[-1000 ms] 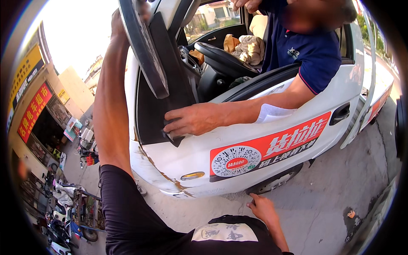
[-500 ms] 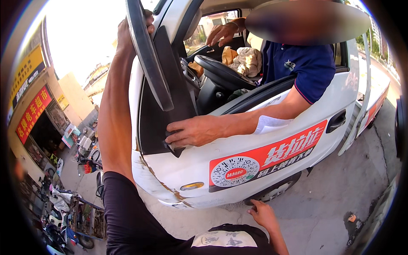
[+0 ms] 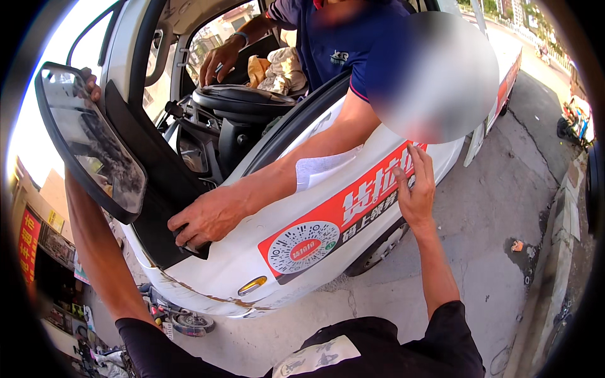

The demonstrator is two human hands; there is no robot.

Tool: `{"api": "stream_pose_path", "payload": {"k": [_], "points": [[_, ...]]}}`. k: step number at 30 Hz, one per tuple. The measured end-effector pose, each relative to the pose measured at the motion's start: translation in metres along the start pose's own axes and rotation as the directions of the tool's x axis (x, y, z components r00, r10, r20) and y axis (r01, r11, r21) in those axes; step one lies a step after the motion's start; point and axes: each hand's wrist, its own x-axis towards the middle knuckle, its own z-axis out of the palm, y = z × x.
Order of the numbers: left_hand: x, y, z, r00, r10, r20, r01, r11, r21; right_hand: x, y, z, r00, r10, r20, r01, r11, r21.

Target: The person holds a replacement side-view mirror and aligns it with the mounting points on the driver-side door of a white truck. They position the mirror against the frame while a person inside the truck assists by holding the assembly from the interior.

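My left hand (image 3: 91, 84) grips a large black-framed side mirror (image 3: 104, 151) from behind, near its top; only some fingers show past the edge. Dark smudges or reflections cover part of the glass. My right hand (image 3: 416, 189) is raised, empty, thumb and fingers apart, before the red sticker (image 3: 359, 208) on the white truck's door (image 3: 252, 258). A person in a navy shirt leans out of the cab window. That person's hand (image 3: 208, 217) rests on the lower end of the black trim panel (image 3: 151, 220) beside the mirror. White paper (image 3: 324, 169) lies under their forearm.
Inside the cab are a steering wheel (image 3: 242, 101) and crumpled cloth (image 3: 283, 72). Scratches run along the truck's front corner, below an amber side lamp (image 3: 253, 286). A motorbike (image 3: 189, 322) stands at lower left. A kerb (image 3: 561, 252) lines the right side.
My view has swung right, and the mirror now shows its glass. My right hand has risen from low down to the door sticker. The other person's hand stays on the trim.
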Motion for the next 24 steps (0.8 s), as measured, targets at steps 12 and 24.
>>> {"api": "stream_pose_path", "payload": {"k": [12,24], "points": [[0.004,-0.019,0.042,0.995,-0.067,0.072,0.083,0.962,-0.262,0.137,-0.093,0.052,0.812,-0.492,0.314,0.511,0.859,0.025],[0.004,-0.014,0.039,0.973,-0.115,0.198,0.171,0.94,-0.296,0.156,-0.102,0.09,0.7,-0.233,0.675,0.412,0.904,-0.116]]}}
